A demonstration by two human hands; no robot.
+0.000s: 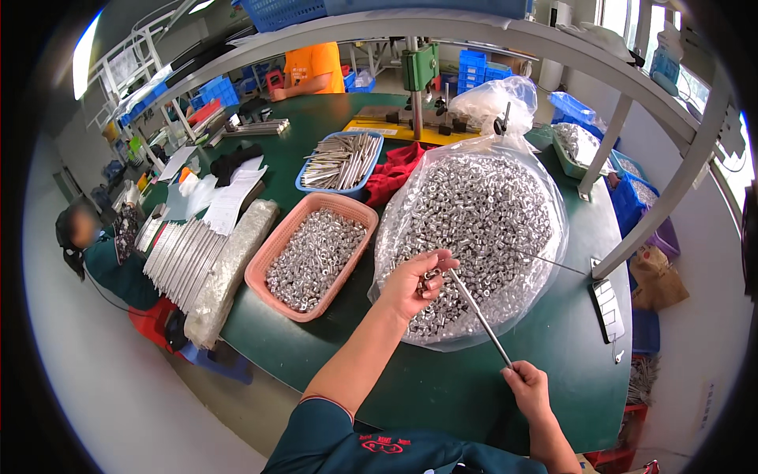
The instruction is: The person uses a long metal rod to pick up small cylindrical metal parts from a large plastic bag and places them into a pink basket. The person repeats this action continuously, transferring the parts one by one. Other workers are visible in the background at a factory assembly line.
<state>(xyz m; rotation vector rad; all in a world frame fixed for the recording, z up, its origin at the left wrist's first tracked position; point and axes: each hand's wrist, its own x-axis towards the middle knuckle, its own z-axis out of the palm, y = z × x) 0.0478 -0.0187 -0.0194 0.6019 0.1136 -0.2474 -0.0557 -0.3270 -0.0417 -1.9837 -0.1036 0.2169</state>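
Surface: green surface (442, 387) under us, curved at its edge, shelf frame overhead.
Right hand: our right hand (527, 387) at five o'clock, clenched round the lower end of a thin metal rod (479, 317) that slants up to eleven o'clock.
Left hand: our left hand (412, 280), just beyond, pinches small metal nuts (431, 276) at the rod's upper tip.
Bag: clear plastic bag (474, 229) of silvery nuts lies open beneath both hands.
Pink tray: pink basket (272, 253) at nine o'clock, holding more nuts.
Blue tray: blue basket (371, 178) of metal rods farther off at eleven o'clock.
Far: person in an orange shirt (313, 67) at twelve o'clock.
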